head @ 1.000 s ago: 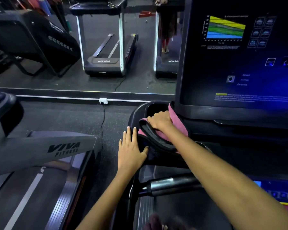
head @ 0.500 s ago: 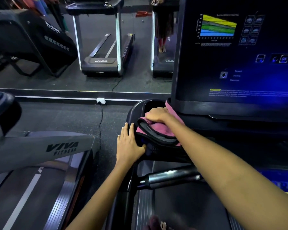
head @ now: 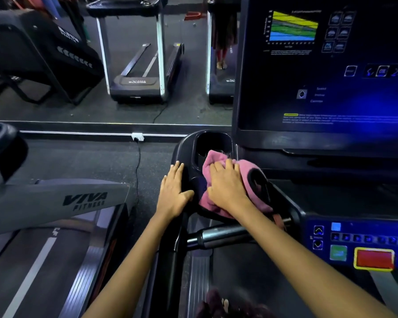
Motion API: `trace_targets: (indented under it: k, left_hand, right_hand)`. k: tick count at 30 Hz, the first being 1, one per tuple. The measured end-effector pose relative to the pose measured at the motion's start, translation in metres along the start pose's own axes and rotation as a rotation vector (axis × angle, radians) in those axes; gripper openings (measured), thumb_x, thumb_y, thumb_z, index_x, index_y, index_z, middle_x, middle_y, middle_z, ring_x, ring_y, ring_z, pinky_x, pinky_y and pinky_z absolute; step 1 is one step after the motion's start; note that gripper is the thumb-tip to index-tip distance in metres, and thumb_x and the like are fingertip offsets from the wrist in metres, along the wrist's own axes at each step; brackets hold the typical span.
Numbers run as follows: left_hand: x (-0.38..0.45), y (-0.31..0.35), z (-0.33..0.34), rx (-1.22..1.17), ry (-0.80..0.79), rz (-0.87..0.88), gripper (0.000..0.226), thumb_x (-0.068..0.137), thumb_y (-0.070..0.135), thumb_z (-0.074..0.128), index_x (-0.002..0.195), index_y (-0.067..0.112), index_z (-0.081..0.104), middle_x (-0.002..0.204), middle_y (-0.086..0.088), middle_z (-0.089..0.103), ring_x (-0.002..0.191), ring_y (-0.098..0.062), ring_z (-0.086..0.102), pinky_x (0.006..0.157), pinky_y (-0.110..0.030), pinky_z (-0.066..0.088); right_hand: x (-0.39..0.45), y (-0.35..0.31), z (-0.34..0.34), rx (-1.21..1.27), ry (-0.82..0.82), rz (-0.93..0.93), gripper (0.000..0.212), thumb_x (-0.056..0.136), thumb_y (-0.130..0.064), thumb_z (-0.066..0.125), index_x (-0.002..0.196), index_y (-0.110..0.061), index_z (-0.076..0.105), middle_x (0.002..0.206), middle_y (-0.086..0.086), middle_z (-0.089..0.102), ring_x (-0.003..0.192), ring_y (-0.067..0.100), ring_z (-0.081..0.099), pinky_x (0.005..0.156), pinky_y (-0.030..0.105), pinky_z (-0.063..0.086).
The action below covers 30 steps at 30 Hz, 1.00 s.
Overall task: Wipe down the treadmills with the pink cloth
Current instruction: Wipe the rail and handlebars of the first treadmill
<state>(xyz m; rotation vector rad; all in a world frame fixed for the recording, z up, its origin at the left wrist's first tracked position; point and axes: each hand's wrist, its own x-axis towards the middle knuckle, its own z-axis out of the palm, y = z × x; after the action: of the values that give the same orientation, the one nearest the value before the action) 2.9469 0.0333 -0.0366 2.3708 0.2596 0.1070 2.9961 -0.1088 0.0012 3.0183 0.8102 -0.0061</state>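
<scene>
Gym floor, "VIVA FITNESS" rail [head: 85, 200]; right hand [head: 228, 187] presses pink cloth [head: 246, 171], left hand [head: 174, 193] flat, fingers together.

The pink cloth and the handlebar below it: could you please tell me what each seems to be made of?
The pink cloth looks like soft fleecy fabric, perhaps microfibre: matte, fuzzy, bunched in folds under the right hand. The handlebar looks like polished metal, with bright streaked reflections; its dark end looks like plastic or rubber.
</scene>
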Motion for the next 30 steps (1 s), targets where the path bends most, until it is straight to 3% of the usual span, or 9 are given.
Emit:
trace_targets:
  k: [3,5,8,13,15,24,26,28,30]
  left_hand:
    - [0.002,-0.002,0.003,-0.026,0.014,0.001,0.077,0.077,0.035,0.039,0.149,0.013,0.020,0.158,-0.001,0.011,0.146,-0.012,0.003,0.119,-0.036,0.003]
    - [0.005,-0.003,0.005,0.000,0.033,-0.016,0.062,0.095,0.037,0.039,0.149,0.015,0.018,0.158,0.000,0.010,0.146,-0.011,0.003,0.118,-0.034,0.003]
    - [0.005,0.000,0.006,0.003,0.069,-0.065,0.054,0.101,0.037,0.029,0.149,0.016,0.019,0.158,0.002,0.011,0.145,-0.009,0.004,0.119,-0.035,0.006]
    - [0.009,0.005,0.009,0.039,0.106,-0.049,0.054,0.101,0.039,0.026,0.148,0.012,0.024,0.157,-0.002,0.016,0.146,-0.012,0.007,0.119,-0.037,0.009]
    - [0.008,0.004,0.011,0.058,0.105,-0.045,0.055,0.101,0.041,0.023,0.147,0.010,0.027,0.157,-0.004,0.018,0.146,-0.013,0.009,0.118,-0.037,0.010]
    - [0.011,0.007,0.004,-0.078,0.135,-0.039,0.043,0.103,0.026,0.028,0.140,0.006,0.040,0.152,-0.006,0.030,0.144,-0.016,0.017,0.116,-0.025,0.009]
    - [0.012,0.009,0.001,-0.081,0.186,-0.014,0.040,0.103,0.021,0.028,0.131,0.002,0.050,0.140,-0.011,0.045,0.136,-0.023,0.034,0.113,-0.028,0.019]
    - [0.017,0.010,0.003,-0.059,0.238,0.023,0.039,0.100,0.015,0.027,0.108,-0.003,0.060,0.111,-0.018,0.058,0.110,-0.034,0.051,0.096,-0.031,0.029]
    - [0.023,0.009,0.004,-0.020,0.253,0.018,0.037,0.095,0.016,0.027,0.091,-0.002,0.058,0.092,-0.017,0.056,0.089,-0.035,0.051,0.083,-0.030,0.028]
  right_hand:
    - [0.006,0.000,-0.004,-0.037,-0.010,0.020,0.048,0.083,-0.033,0.055,0.126,-0.010,0.047,0.129,0.005,0.050,0.123,0.032,0.035,0.105,0.042,0.025]
    - [0.019,0.001,-0.010,0.081,-0.043,-0.022,0.048,0.077,-0.030,0.060,0.121,-0.013,0.051,0.128,0.002,0.052,0.121,0.032,0.036,0.102,0.041,0.026]
    - [0.025,0.002,-0.007,0.220,-0.083,-0.104,0.054,0.074,-0.023,0.060,0.127,-0.019,0.050,0.132,-0.005,0.051,0.120,0.029,0.037,0.102,0.040,0.025]
    - [0.023,0.015,-0.016,-0.197,0.027,-0.117,0.034,0.082,-0.031,0.054,0.113,-0.019,0.061,0.115,0.002,0.058,0.112,0.028,0.044,0.095,0.038,0.031]
    - [0.025,0.014,-0.019,-0.244,0.010,-0.108,0.033,0.083,-0.034,0.052,0.111,-0.019,0.064,0.112,0.001,0.059,0.110,0.027,0.043,0.095,0.038,0.031]
    - [0.042,0.004,-0.014,0.176,-0.065,-0.135,0.036,0.074,-0.020,0.059,0.110,-0.018,0.059,0.114,-0.003,0.058,0.111,0.027,0.043,0.094,0.040,0.031]
    - [0.040,0.004,-0.012,0.159,-0.054,-0.128,0.039,0.076,-0.021,0.059,0.115,-0.018,0.058,0.119,-0.003,0.057,0.114,0.027,0.042,0.098,0.041,0.031]
    - [0.023,0.012,-0.007,0.113,-0.020,-0.119,0.046,0.079,-0.022,0.057,0.125,-0.019,0.054,0.128,-0.003,0.052,0.118,0.027,0.038,0.100,0.040,0.028]
    - [0.000,0.021,0.000,0.115,0.035,-0.085,0.053,0.081,-0.020,0.057,0.133,-0.022,0.048,0.136,-0.005,0.046,0.124,0.028,0.034,0.100,0.040,0.025]
